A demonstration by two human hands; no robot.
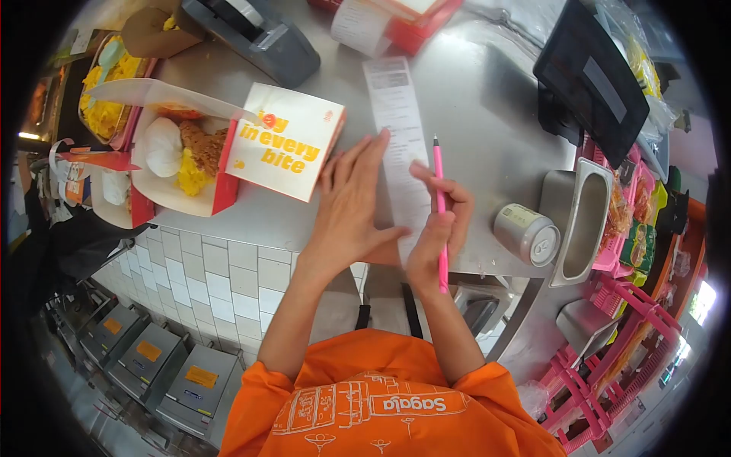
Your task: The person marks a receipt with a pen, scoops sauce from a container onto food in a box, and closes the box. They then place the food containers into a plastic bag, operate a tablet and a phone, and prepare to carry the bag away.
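1. Our left hand lies open and palm down, fingers spread. It pins the lower part of the long receipt to the steel counter at mid-frame.
2. Our right hand is closed around 1 pink pen, which lies along the receipt's right edge with its tip toward the top of the frame.
3. We judge the step to be checking the receipt line by line. The next move calls for keeping the paper flat and bringing the tip onto a printed line.
4. An open meal box of rice and fried chicken sits left of the hands. A can stands to the right, beside a steel tub.
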